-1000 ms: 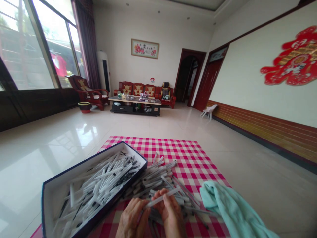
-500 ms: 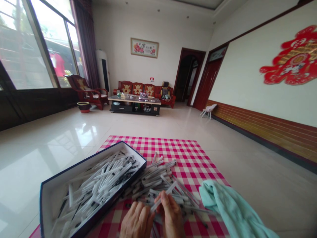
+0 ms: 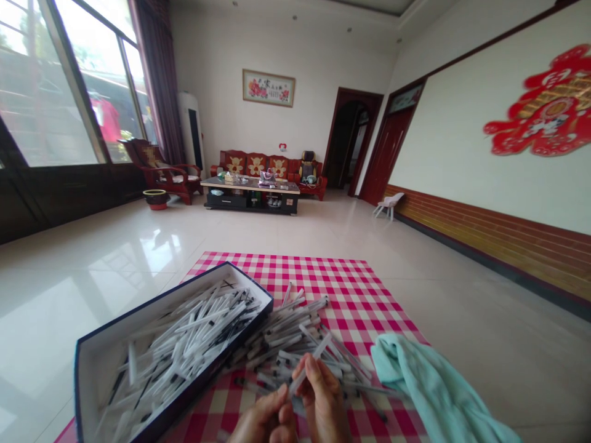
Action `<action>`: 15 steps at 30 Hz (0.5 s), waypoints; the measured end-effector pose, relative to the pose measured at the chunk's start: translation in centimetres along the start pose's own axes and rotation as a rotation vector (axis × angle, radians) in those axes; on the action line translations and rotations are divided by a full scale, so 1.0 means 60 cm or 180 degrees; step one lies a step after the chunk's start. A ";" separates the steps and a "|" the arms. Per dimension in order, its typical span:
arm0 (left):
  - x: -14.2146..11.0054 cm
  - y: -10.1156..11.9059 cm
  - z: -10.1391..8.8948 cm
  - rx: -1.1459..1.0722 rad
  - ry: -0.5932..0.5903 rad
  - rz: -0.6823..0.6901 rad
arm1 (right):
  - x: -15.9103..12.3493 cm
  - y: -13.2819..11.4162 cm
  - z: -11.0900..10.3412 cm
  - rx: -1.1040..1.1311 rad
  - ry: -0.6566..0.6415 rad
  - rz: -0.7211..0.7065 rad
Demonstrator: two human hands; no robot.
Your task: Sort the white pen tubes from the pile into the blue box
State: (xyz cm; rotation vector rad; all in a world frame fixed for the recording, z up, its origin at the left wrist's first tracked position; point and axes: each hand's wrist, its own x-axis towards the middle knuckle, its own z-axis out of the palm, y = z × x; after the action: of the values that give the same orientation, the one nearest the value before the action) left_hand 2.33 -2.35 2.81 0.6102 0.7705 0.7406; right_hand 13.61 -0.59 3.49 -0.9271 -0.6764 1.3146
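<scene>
Between the fingers of my right hand (image 3: pixel 321 394) is a slim, whitish see-through pen (image 3: pixel 322 346), its upper end pointing away and to the right. My left hand (image 3: pixel 265 418) pinches the lower end of the same pen, thumb uppermost. Just beyond both hands lies a loose pile of pens (image 3: pixel 289 332), pale with dark ends, on a pink-and-white checked tablecloth (image 3: pixel 364 292). On the left stands a shallow box (image 3: pixel 173 296) with a dark blue rim and white inside, holding many more pale pens and thin dark pieces.
A crumpled mint-green cloth (image 3: pixel 431 381) lies at the table's right side. Past the table spreads a glossy tiled floor (image 3: pixel 286 231). Further off are a low coffee table (image 3: pixel 252 195), a red wooden sofa (image 3: pixel 258 161) and a small chair (image 3: pixel 388 205).
My left hand has turned, from knuckles up to thumb up, and sits slightly lower at the pen's end. The right hand keeps its hold, shifted slightly to the right.
</scene>
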 end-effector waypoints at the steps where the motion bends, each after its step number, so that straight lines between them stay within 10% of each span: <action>1: 0.000 0.001 0.001 0.0108 0.0016 0.0057 | 0.001 0.000 -0.001 -0.0005 0.0039 -0.0023; 10: -0.005 -0.006 -0.029 0.3322 0.1362 0.2860 | 0.005 0.019 -0.010 -0.0538 0.0361 -0.0076; 15: 0.000 -0.011 -0.022 0.1195 0.0711 0.1112 | 0.022 -0.019 -0.019 0.0064 0.0504 -0.0106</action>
State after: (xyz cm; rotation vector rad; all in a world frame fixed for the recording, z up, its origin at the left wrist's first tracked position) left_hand 1.52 -2.49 1.56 1.0306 1.0353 1.0050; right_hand 15.35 0.47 3.81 -0.9882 -0.5529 1.2024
